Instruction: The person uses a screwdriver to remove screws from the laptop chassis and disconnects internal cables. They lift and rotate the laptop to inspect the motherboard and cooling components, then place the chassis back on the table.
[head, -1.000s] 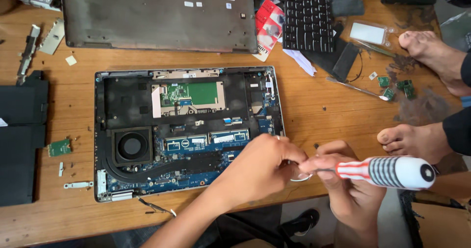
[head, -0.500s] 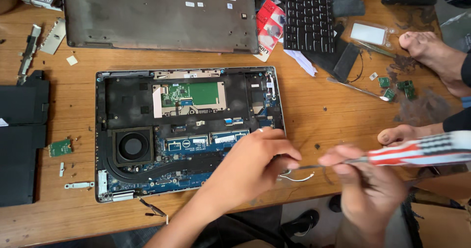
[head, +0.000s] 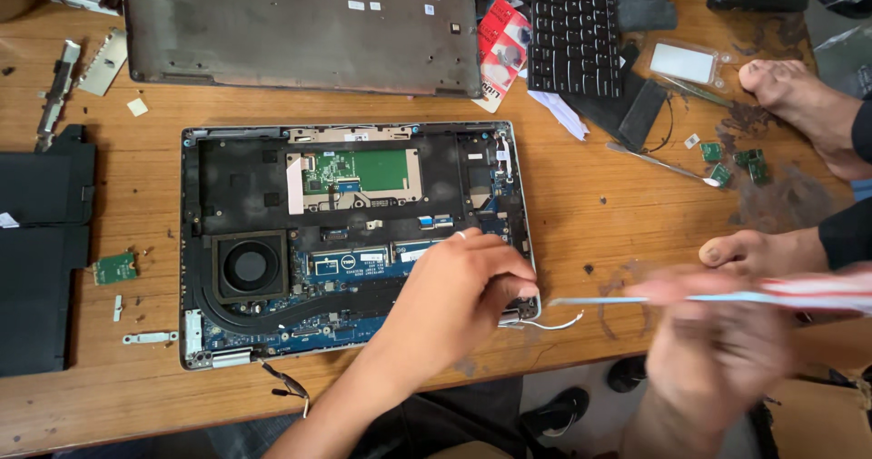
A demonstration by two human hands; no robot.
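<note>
1. The red-and-white striped screwdriver with a thin metal shaft (head: pixel 708 297) is motion-blurred; its handle shows as pale bands with red streaks, and the shaft as a narrow grey line.
2. Its long axis runs nearly level, left to right across the view. The tip points left, toward the fingers of the left hand (head: pixel 459 291); the handle extends to the right, past the right hand (head: pixel 718 350).
3. The right hand grips the screwdriver from below, fingers curled about the handle; blur hides the exact grip.
4. The left hand rests on the near right corner of the opened grey laptop base with exposed blue circuit board (head: pixel 350 241). Its fingers are bent and drawn together, pinching at the corner hinge area; what lies between the fingertips cannot be told.
5. A thin white wire (head: pixel 554 325) curls on the wooden desk (head: pixel 590 196) just below these fingers, under the screwdriver tip.
6. A round black cooling fan (head: pixel 250 266) sits well left of the fingers.
</note>
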